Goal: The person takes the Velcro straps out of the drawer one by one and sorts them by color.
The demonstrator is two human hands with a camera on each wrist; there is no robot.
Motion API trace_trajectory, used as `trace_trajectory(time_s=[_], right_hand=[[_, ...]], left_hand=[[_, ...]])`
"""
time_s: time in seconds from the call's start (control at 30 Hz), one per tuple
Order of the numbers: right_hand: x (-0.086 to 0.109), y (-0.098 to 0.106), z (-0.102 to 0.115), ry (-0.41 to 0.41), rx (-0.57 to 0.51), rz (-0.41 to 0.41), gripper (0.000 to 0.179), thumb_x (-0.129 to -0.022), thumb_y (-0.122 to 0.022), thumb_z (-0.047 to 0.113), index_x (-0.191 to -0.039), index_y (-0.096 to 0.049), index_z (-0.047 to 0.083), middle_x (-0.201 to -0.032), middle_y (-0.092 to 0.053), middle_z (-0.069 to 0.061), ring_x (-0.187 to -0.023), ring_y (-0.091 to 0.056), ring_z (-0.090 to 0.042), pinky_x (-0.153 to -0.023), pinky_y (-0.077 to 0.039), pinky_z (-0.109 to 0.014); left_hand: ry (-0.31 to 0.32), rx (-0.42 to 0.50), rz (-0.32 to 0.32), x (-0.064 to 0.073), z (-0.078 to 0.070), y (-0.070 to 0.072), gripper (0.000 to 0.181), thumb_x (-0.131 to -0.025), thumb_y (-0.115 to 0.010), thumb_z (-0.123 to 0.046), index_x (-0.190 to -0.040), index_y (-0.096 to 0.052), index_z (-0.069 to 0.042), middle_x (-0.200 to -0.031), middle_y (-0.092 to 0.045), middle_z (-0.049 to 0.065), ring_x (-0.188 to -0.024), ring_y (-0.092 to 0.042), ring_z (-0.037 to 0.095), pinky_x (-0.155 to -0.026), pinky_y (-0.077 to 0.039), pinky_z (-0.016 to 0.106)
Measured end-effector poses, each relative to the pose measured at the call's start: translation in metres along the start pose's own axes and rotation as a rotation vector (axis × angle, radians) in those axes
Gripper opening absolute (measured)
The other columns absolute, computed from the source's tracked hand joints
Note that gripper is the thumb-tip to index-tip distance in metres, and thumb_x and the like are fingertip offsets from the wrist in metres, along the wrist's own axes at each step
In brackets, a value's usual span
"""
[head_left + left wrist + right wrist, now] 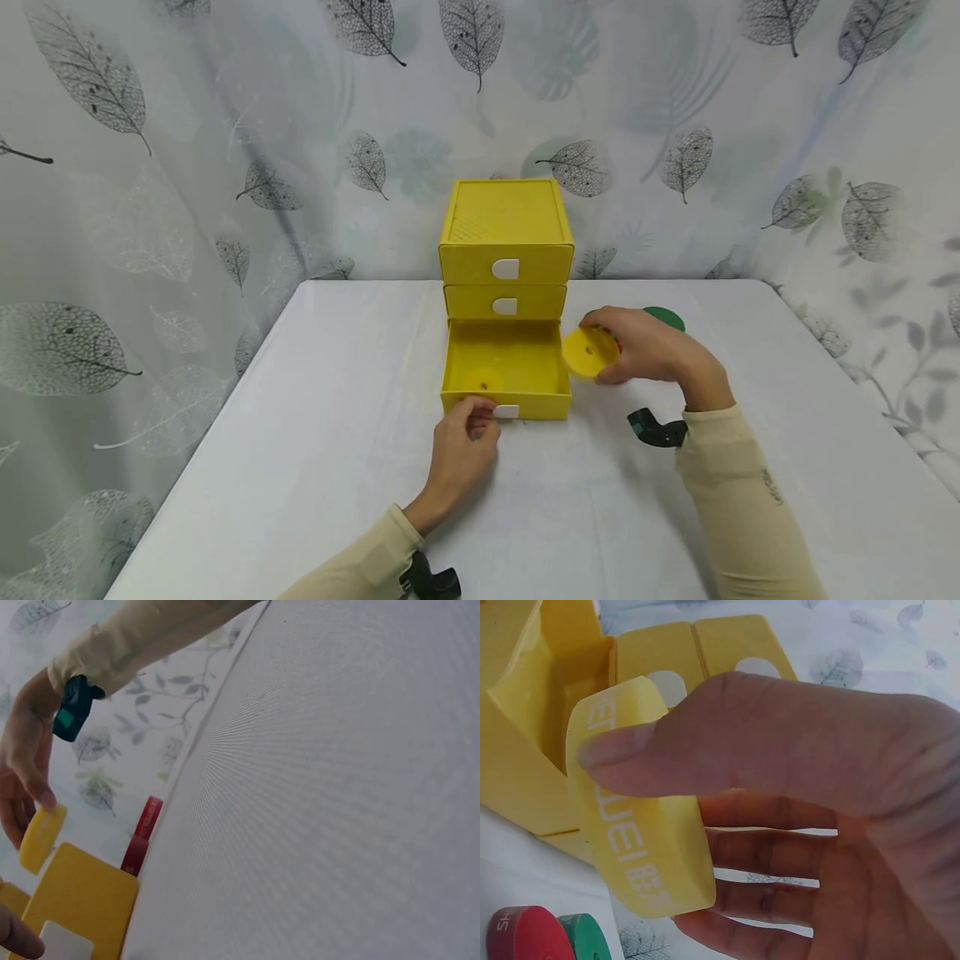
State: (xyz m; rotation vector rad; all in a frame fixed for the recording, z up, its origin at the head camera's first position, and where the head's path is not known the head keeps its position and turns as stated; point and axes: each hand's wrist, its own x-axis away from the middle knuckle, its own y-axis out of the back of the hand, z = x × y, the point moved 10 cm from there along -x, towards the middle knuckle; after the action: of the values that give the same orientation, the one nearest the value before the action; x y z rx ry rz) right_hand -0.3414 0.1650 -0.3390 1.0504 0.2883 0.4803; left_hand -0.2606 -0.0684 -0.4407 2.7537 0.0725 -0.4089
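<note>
A small yellow drawer cabinet [506,212] has its bottom drawer [525,358] pulled out. My left hand [465,446] grips the front of this drawer beside its white handle [507,412]. Inside, at the front left, lies a yellow round shape [480,379] with a dark centre. Just right of the drawer, my right hand [648,346] holds a yellow disc [588,353] by its rim. White lettering runs along that rim in the right wrist view, where the thumb presses on it.
A green disc [664,317] lies on the white table [337,400] behind my right hand. Red [531,934] and green discs sit beside the cabinet in the right wrist view. The two upper drawers [480,302] are closed. A leaf-print curtain [300,150] hangs behind.
</note>
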Motion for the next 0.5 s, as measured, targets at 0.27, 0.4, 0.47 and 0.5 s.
trace_trajectory(time_s=[0.27,0.4,0.47,0.5], right_hand=[[0.007,-0.002,0.000,0.000,0.020,0.011,0.067,-0.074,-0.092,0.016,-0.132,-0.061,-0.001,-0.128,-0.064,-0.012,-0.109,-0.058,-0.030,-0.098,-0.049,-0.052],[0.008,-0.005,-0.005,-0.023,0.005,0.032,0.068,-0.074,-0.093,0.017,-0.130,-0.060,-0.001,-0.124,-0.064,-0.012,-0.105,-0.058,-0.030,-0.095,-0.051,-0.051],[0.010,-0.006,-0.008,-0.036,-0.006,0.040,0.068,-0.074,-0.093,0.017,-0.129,-0.060,-0.001,-0.122,-0.064,-0.012,-0.105,-0.057,-0.029,-0.095,-0.050,-0.051],[0.010,-0.006,-0.008,-0.042,-0.009,0.044,0.068,-0.074,-0.093,0.017,-0.129,-0.059,-0.001,-0.122,-0.064,-0.012,-0.105,-0.057,-0.029,-0.095,-0.050,-0.051]], left_hand=[[-0.007,0.005,-0.001,0.000,-0.003,0.000,0.018,-0.090,-0.064,0.003,-0.107,-0.069,0.002,-0.100,-0.068,0.013,-0.087,-0.066,0.018,-0.081,-0.058,0.032],[-0.006,0.002,0.002,0.000,-0.002,0.000,0.018,-0.090,-0.065,0.003,-0.107,-0.069,0.002,-0.100,-0.068,0.013,-0.087,-0.066,0.018,-0.081,-0.058,0.032],[-0.009,0.002,0.003,0.000,-0.002,-0.001,0.018,-0.090,-0.064,0.003,-0.107,-0.069,0.003,-0.101,-0.068,0.013,-0.087,-0.066,0.018,-0.081,-0.058,0.032],[-0.011,0.004,0.003,0.000,-0.003,-0.001,0.018,-0.090,-0.064,0.003,-0.107,-0.070,0.003,-0.101,-0.068,0.014,-0.087,-0.066,0.018,-0.081,-0.058,0.032]])
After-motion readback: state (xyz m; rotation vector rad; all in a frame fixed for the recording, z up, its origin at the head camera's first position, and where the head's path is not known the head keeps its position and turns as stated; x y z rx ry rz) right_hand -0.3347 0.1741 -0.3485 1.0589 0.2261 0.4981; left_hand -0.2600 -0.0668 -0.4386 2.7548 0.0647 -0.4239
